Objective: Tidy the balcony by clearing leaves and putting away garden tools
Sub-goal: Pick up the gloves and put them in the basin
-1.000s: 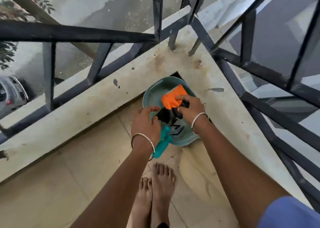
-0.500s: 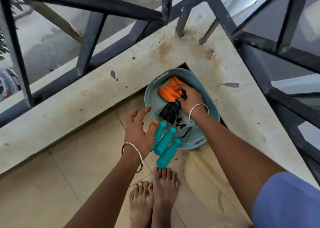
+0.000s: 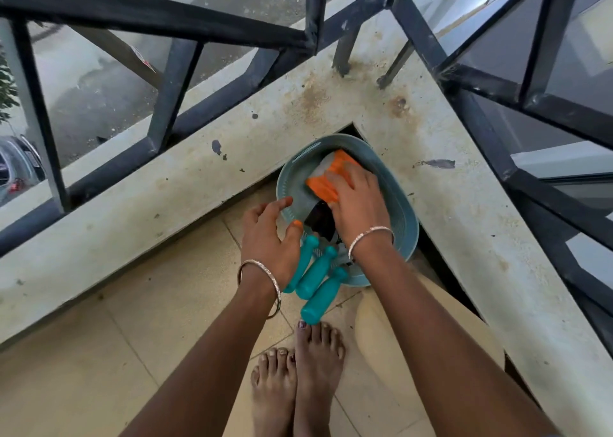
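Observation:
A teal plastic basket point(image 3: 406, 217) sits on the tiled floor in the balcony's corner. Three garden tools with teal handles point(image 3: 318, 280) lie in it, handles sticking out over its near rim, dark metal heads point(image 3: 320, 219) inside. My right hand point(image 3: 360, 201) lies flat on orange and white gloves point(image 3: 326, 181) at the basket's far side, pressing them down. My left hand point(image 3: 268, 234) hovers at the basket's left rim with its fingers spread, the thumb next to the leftmost handle, holding nothing.
A pale concrete ledge point(image 3: 159, 211) runs along both sides of the corner, topped by a dark metal railing point(image 3: 172, 28). My bare feet point(image 3: 298, 370) stand on the beige tiles just behind the basket. A street and a parked car point(image 3: 16, 168) lie far below.
My left hand let go of the tool handles and drew back to the basket's left rim. My right hand pushed the orange gloves deeper into the basket and now lies flat on them.

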### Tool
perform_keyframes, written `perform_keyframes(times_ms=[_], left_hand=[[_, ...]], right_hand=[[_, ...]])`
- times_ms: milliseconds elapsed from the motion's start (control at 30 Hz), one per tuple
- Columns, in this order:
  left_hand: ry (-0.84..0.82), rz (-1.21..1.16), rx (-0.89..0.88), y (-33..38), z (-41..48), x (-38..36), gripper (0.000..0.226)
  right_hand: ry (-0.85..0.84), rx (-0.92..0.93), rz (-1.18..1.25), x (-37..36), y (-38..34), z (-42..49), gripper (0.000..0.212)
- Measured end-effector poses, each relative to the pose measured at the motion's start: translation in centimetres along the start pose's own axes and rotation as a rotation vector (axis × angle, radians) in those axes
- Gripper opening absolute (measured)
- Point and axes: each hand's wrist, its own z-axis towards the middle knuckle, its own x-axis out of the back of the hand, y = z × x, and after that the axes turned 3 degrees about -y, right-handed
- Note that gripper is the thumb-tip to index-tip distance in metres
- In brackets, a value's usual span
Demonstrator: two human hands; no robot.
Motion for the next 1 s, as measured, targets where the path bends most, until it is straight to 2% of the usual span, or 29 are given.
perform_keyframes(times_ms=[67, 167, 267, 400, 467, 567, 633, 700, 1000], left_hand=[[-0.001, -0.015, -0.003, -0.3, -0.1, -0.1, 0.04], [-0.005, -0.05, -0.007, -0.6, -0.4, 0.1, 0.039], [-0.018, -0.082, -0.003, -0.9, -0.5, 0.1, 0.038], [-0.01, -0.101, -0.007, -1.3, -0.9, 0.4, 0.036], [0.028, -0.092, -0.028, -1.4, -1.7, 0.9, 0.035], [0.121, -0.063, -0.06, -0.8, -3.5, 1.7, 0.03], [0.187, -0.053, -0.059, 0.0, -5.1, 2.5, 0.028], [0.235, -0.051, -0.059, 0.9, -7.0, 3.3, 0.026], [0.34, -0.249, -0.153, 6.7, -19.5, 9.4, 0.033]], right_hand=[[-0.13, -0.007, 0.009, -0.8, 0.6, 1.6, 0.047], [-0.194, -0.034, -0.036, -2.0, 1.5, 4.0, 0.038], [-0.164, -0.041, -0.029, -3.0, 1.8, 5.0, 0.035], [-0.111, -0.022, 0.005, -3.3, 1.8, 4.6, 0.043], [-0.111, -0.061, 0.116, -2.8, 1.6, 3.7, 0.041], [0.107, -0.248, 0.381, -0.5, 1.0, 0.3, 0.027], [0.286, -0.379, 0.44, 1.5, 0.5, -3.1, 0.022], [0.392, -0.469, 0.513, 3.6, 0.0, -6.6, 0.018], [0.51, -0.533, 0.862, 15.5, -7.3, -21.1, 0.014]])
